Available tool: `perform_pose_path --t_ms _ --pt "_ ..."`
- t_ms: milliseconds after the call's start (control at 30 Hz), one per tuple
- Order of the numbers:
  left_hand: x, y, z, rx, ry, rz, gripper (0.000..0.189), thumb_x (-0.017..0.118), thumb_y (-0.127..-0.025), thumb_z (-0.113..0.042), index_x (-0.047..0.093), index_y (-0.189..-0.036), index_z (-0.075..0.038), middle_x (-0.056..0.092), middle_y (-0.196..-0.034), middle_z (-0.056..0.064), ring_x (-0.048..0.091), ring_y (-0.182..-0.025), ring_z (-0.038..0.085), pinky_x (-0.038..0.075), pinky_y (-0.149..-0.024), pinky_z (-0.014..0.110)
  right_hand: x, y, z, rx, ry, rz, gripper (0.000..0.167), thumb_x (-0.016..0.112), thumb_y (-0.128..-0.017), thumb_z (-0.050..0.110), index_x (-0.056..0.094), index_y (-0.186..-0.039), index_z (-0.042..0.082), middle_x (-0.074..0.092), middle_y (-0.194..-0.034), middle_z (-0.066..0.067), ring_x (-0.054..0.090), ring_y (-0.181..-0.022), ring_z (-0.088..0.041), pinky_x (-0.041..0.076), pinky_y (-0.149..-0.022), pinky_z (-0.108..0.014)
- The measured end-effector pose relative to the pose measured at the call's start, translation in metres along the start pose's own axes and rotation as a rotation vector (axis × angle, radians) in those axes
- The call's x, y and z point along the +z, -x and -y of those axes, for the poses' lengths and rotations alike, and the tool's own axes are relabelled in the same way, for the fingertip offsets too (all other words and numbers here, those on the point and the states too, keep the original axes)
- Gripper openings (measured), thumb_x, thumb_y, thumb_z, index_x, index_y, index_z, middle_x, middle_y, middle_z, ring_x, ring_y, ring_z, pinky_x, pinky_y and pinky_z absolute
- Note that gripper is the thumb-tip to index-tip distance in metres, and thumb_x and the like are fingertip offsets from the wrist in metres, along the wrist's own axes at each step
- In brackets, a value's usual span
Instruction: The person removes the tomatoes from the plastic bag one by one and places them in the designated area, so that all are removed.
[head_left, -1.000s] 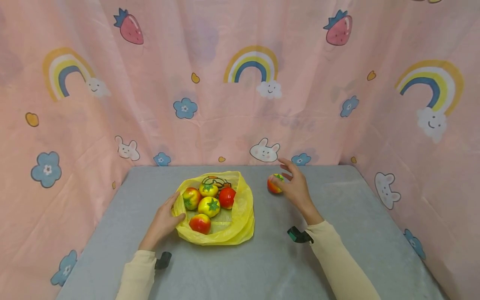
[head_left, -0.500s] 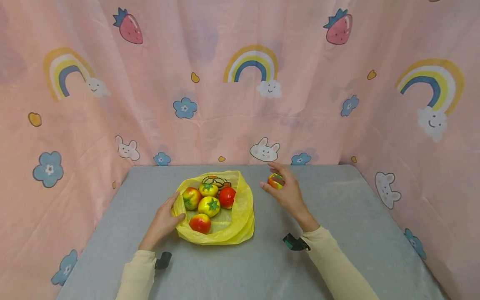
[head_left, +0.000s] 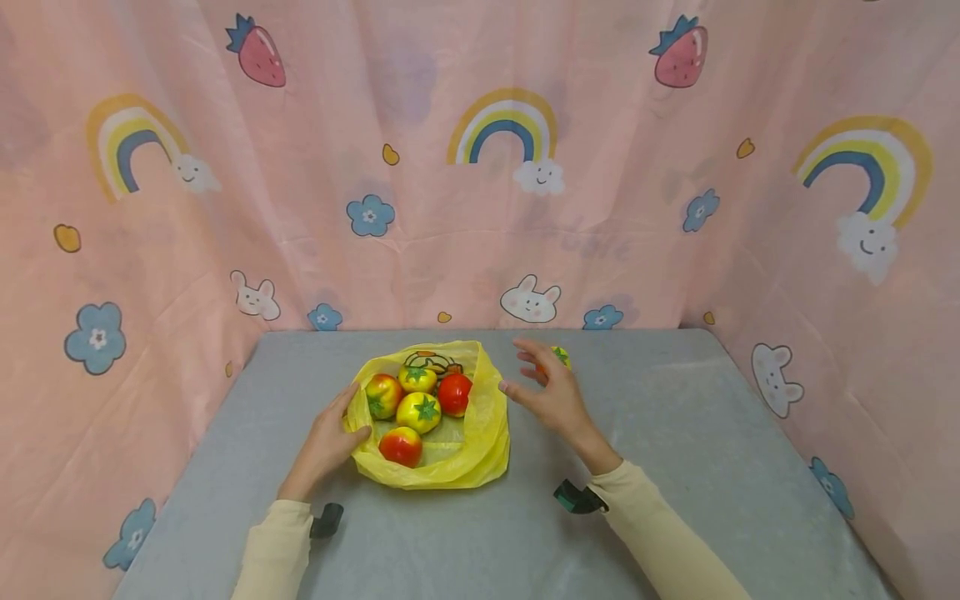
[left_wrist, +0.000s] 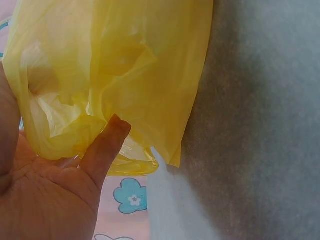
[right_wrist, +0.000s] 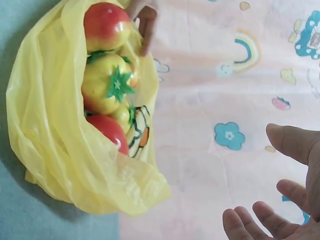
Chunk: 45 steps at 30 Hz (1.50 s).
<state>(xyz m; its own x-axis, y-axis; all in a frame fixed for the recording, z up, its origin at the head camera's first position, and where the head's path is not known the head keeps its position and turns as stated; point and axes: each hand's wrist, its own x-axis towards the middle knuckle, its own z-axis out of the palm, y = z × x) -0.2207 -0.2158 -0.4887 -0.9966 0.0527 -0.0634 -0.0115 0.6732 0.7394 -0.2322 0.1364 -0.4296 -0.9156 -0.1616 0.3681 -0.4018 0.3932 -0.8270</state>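
A yellow plastic bag (head_left: 486, 442) lies on its base, mouth up, with several tomatoes (head_left: 418, 413) inside, red and yellow with green star-shaped tops. My left hand (head_left: 326, 442) holds the bag's left rim, the thumb reaching over the edge; in the left wrist view the thumb (left_wrist: 105, 150) overlaps the thin film. Between the bag and a lone tomato (head_left: 561, 357), my right hand (head_left: 558, 400) hovers with fingers spread. It partly covers that tomato in the head view. Nothing sits in the right hand (right_wrist: 300, 200) in the right wrist view.
The grey table (head_left: 675, 433) reaches back to a pink curtain (head_left: 420, 275) printed with rainbows, flowers and rabbits, which also closes off both sides. Each wrist carries a small dark camera mount (head_left: 581, 497).
My right hand has moved left and slightly nearer, away from the lone tomato toward the bag, fingers still spread. That tomato stays in place. The left hand and bag have barely moved.
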Motion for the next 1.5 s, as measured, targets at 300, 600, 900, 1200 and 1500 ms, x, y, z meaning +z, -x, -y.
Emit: perform_pose_path --t_ms 300,600,900,1200,1500 --pt "0.000 0.000 0.000 0.003 0.001 -0.002 0.080 0.064 -0.089 -0.013 0.022 -0.157 -0.009 0.024 -0.162 0.019 0.024 -0.148 0.042 0.025 -0.119 0.056 0.017 0.003 -0.001 0.042 -0.015 0.063 0.062 0.078 -0.083 0.017 0.052 -0.139 0.010 0.050 -0.143 -0.013 0.055 -0.127 -0.036 0.051 -0.102 -0.048" --pt "0.000 0.000 0.001 0.020 -0.003 -0.009 0.080 0.064 -0.089 -0.013 0.023 -0.157 -0.008 0.024 -0.162 0.019 0.025 -0.148 0.042 0.025 -0.119 0.056 0.034 0.003 -0.005 0.097 -0.007 0.130 0.064 0.078 -0.084 0.022 0.051 -0.140 0.011 0.049 -0.143 -0.011 0.056 -0.127 -0.032 0.051 -0.102 -0.049" --pt "0.000 0.000 0.002 0.025 -0.013 -0.014 0.079 0.064 -0.088 -0.014 0.024 -0.156 -0.007 0.026 -0.161 0.019 0.026 -0.147 0.042 0.025 -0.119 0.057 0.050 0.000 -0.009 0.114 -0.022 0.179 0.065 0.078 -0.083 0.022 0.050 -0.141 0.009 0.049 -0.143 -0.014 0.056 -0.127 -0.034 0.051 -0.102 -0.048" --pt "0.000 0.001 0.001 0.033 -0.016 -0.017 0.079 0.064 -0.088 -0.014 0.024 -0.156 -0.006 0.026 -0.161 0.020 0.026 -0.147 0.042 0.025 -0.119 0.057 0.064 -0.004 -0.012 0.128 -0.061 0.209 0.067 0.078 -0.083 0.015 0.049 -0.142 0.008 0.050 -0.144 -0.014 0.055 -0.128 -0.036 0.050 -0.103 -0.050" --pt "0.000 0.000 0.001 0.026 -0.017 -0.012 0.079 0.065 -0.088 -0.014 0.024 -0.156 -0.007 0.026 -0.161 0.020 0.026 -0.147 0.042 0.025 -0.119 0.057 0.077 -0.014 -0.021 0.188 -0.028 0.205 0.067 0.078 -0.082 0.015 0.049 -0.143 0.011 0.049 -0.145 -0.014 0.054 -0.130 -0.034 0.047 -0.106 -0.049"
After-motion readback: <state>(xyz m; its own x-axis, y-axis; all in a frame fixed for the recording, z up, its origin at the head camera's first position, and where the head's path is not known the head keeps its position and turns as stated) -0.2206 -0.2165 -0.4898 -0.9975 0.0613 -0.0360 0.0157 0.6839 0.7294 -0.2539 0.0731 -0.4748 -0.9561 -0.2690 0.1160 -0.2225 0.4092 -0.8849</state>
